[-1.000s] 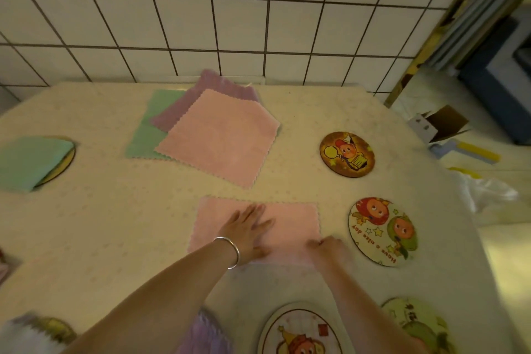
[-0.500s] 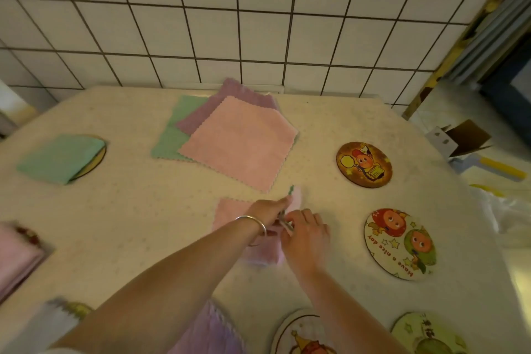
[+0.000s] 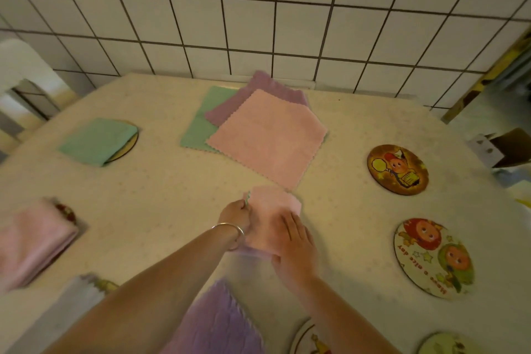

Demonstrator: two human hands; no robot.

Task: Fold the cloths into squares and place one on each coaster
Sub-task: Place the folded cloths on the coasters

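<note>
Centrally on the pale speckled worktop (image 3: 149, 210) lies the pink cloth being folded (image 3: 273, 210), now a compact, roughly square pad; this cloth serves as the landmark for all positions below. The left hand (image 3: 237, 217), with a metal bangle (image 3: 230, 231) at the wrist, grips the cloth's left edge with curled fingers. The right hand (image 3: 296, 244) rests flat on the cloth's near right part, fingers straight and pressing down, so this grip is open and holds nothing.

Just beyond the landmark cloth sits a stack of unfolded cloths: an open pink cloth (image 3: 270, 138) on top, a purple cloth (image 3: 258, 95) under it, and a green cloth (image 3: 201, 123) at the bottom, each partly showing. Far to the left and beyond, a folded green cloth (image 3: 96, 141) covers most of a coaster (image 3: 130, 144). To the left and slightly nearer, a folded pink cloth (image 3: 34, 244) lies on another coaster, of which only a dark rim (image 3: 66, 213) shows. To the right and beyond lies a bare brown cartoon coaster (image 3: 398, 169); to the right and nearer, a bare larger white cartoon coaster (image 3: 434, 259). Nearer than the landmark, at the bottom edge of the view, a purple cloth (image 3: 218, 325) lies partly under the left forearm. A white tiled wall (image 3: 258, 8) rises behind the worktop.
</note>
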